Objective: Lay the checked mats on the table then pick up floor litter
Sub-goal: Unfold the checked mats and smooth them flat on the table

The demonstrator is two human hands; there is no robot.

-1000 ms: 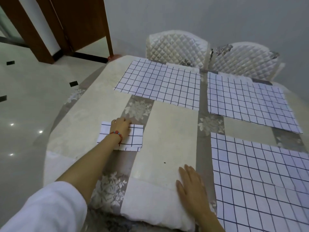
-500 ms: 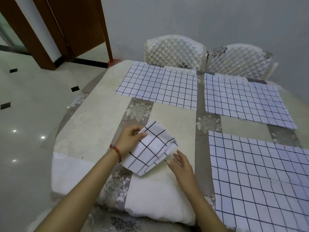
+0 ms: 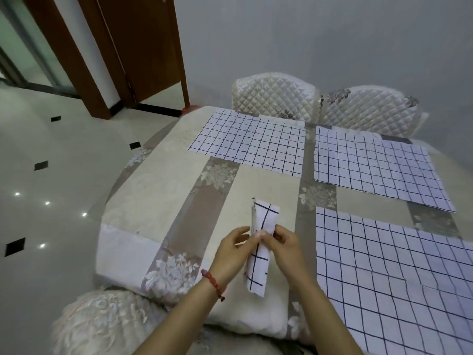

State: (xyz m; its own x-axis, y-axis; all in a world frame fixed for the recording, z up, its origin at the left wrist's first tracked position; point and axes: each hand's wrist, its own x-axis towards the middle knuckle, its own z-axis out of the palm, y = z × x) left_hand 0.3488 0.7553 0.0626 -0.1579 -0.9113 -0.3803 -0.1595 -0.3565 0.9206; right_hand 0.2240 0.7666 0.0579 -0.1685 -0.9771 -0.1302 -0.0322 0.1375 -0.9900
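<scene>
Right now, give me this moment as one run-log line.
stage: laying mats | laid: three checked mats flat on table | left hand: pinching folded mat | right hand: pinching same mat, held above table | floor litter: not yet picked up

You have no words, labels, brand marks or numbers to read here; the checked mats (image 3: 247, 146) carry only plain dark grid lines on white cloth

White mats (image 3: 247, 146) carry a dark grid, the tablecloth (image 3: 163, 190) shows beige floral patches, the door (image 3: 143, 44) is brown.
</scene>
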